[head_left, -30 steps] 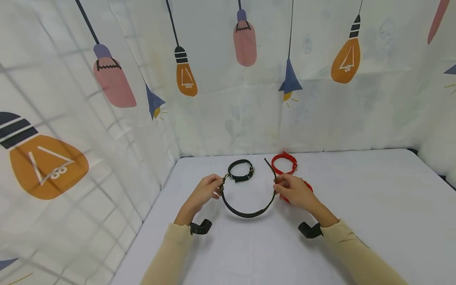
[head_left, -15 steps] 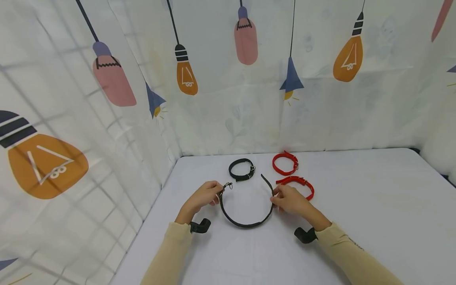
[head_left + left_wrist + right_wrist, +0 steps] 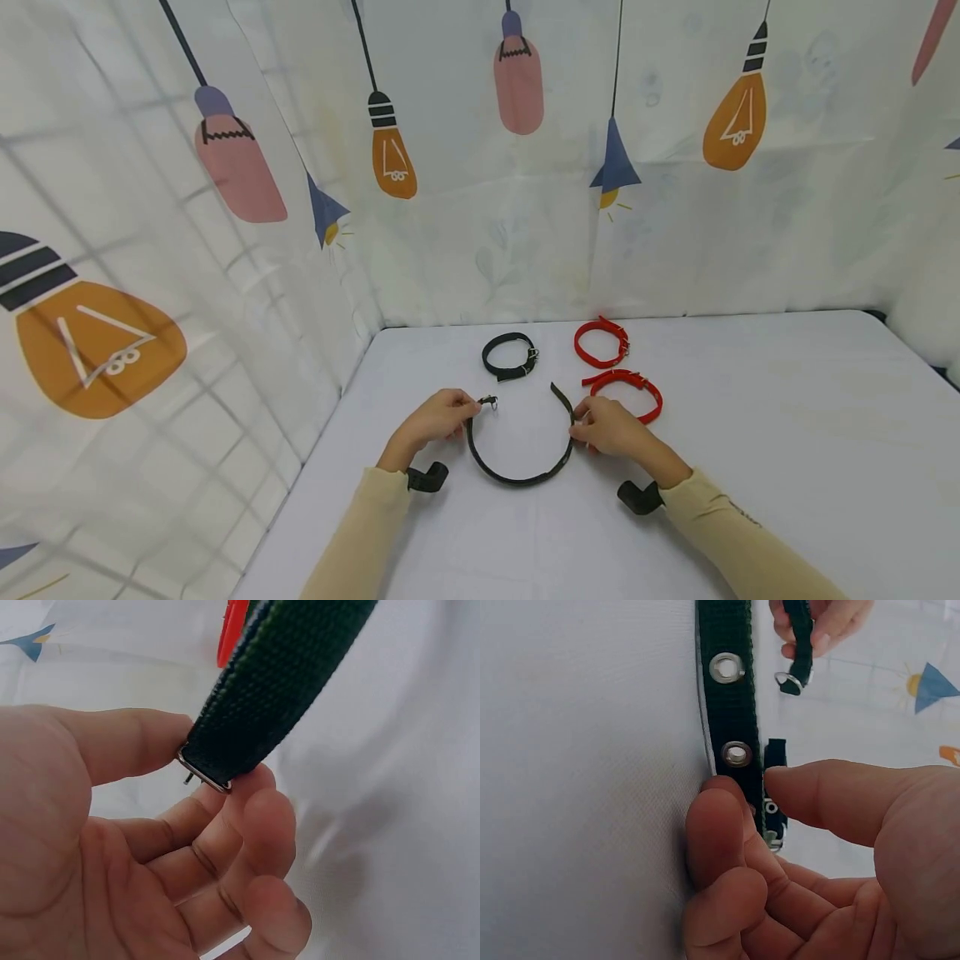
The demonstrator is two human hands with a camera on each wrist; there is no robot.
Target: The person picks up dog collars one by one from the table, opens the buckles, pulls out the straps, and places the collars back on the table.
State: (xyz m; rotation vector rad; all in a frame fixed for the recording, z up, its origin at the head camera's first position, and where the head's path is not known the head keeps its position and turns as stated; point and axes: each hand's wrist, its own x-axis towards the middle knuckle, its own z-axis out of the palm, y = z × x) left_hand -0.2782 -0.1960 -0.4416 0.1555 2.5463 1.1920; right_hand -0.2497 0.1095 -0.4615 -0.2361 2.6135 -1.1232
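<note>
Hands [image 3: 435, 421] [image 3: 613, 427] hold a dark strap [image 3: 519, 482] — 2 red collars [image 3: 657, 404] [image 3: 603, 364], 1 black collar [image 3: 510, 374] nearby.

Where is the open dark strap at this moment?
In the head view, the open dark strap curves between left hand and right hand, below the looped black strap.

Right sleeve [image 3: 738, 542], long, pale yellow; on it, dark marking [image 3: 745, 512]; at its cuff [image 3: 678, 490], black angular wrist camera [image 3: 639, 498]; left of it, left sleeve [image 3: 360, 533], matching, second black camera [image 3: 429, 477]
</note>
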